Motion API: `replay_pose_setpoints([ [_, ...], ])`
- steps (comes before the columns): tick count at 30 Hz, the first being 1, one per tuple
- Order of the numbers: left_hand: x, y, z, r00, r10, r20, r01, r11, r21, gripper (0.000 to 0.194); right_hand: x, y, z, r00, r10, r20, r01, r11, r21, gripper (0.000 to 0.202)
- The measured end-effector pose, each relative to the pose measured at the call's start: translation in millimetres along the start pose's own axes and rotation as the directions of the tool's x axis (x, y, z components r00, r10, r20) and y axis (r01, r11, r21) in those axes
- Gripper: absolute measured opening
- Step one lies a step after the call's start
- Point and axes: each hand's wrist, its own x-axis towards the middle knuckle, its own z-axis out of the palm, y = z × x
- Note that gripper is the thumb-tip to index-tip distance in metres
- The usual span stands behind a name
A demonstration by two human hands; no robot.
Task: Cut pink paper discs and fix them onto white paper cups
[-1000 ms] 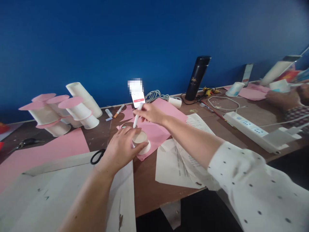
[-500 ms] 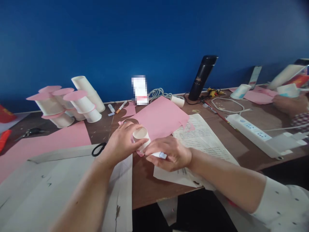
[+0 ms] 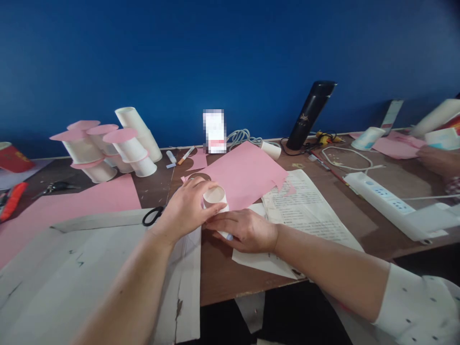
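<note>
Near the front edge of the table (image 3: pixel 219 282), a white paper cup (image 3: pixel 214 195) is held with its round end turned up. It is clasped by the left hand (image 3: pixel 185 206), whose fingers are curved around the far side and whose thumb is laid across the near side. By the right hand (image 3: pixel 247 231) a white marker (image 3: pixel 227 235) is gripped in folded fingers, close against the lower part of the cup — whether its tip is touching the cup cannot be told, as it is covered by the fingers.

Beyond the hands, a pink sheet (image 3: pixel 247 175) is spread toward the back edge, a printed sheet (image 3: pixel 309 206) being partly overlapped by it. At the back edge a phone (image 3: pixel 215 134) is propped beside a coiled cable (image 3: pixel 244 136), and a small cup (image 3: pixel 271 150) is laid on its side nearby. Farther left, white cups (image 3: pixel 143 166) are stacked in two tiers with pink discs (image 3: pixel 120 135) set between and on top. The front left corner is covered by a large white panel (image 3: pixel 97 273). Toward the right edge, a power strip (image 3: pixel 381 199) is laid, and a co-worker's hand (image 3: pixel 438 160) is seen beyond it.
</note>
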Motion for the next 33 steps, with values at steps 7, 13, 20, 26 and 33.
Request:
replay_pose_setpoints([
  [7, 0.2, 0.7, 0.3, 1.000, -0.006, -0.001, 0.006, 1.000, -0.004, 0.042, 1.4, 2.6, 2.5, 0.999, -0.012, 0.030, 0.013, 1.000, -0.019, 0.022],
  [13, -0.3, 1.3, -0.5, 1.000, -0.003, -0.003, 0.003, 1.000, 0.002, 0.040, 3.5, -0.1, 0.7, 1.000, -0.008, -0.008, 0.008, 1.000, -0.021, 0.019],
  [20, 0.3, 0.9, -1.4, 1.000, -0.001, 0.012, 0.001, 1.000, 0.003, 0.044, 2.0, -3.1, -4.1, 1.000, 0.009, -0.025, -0.008, 0.998, 0.065, 0.017],
  [26, 0.2, 1.1, -1.6, 1.000, -0.002, 0.008, 0.002, 1.000, -0.007, 0.044, -0.8, -4.2, -7.8, 0.999, 0.020, -0.026, -0.017, 0.995, 0.103, 0.017],
  [33, -0.2, 0.1, -0.4, 1.000, 0.008, -0.007, -0.008, 1.000, -0.012, 0.044, -3.3, -4.9, -16.9, 0.998, 0.064, -0.027, -0.058, 0.980, 0.189, 0.020],
])
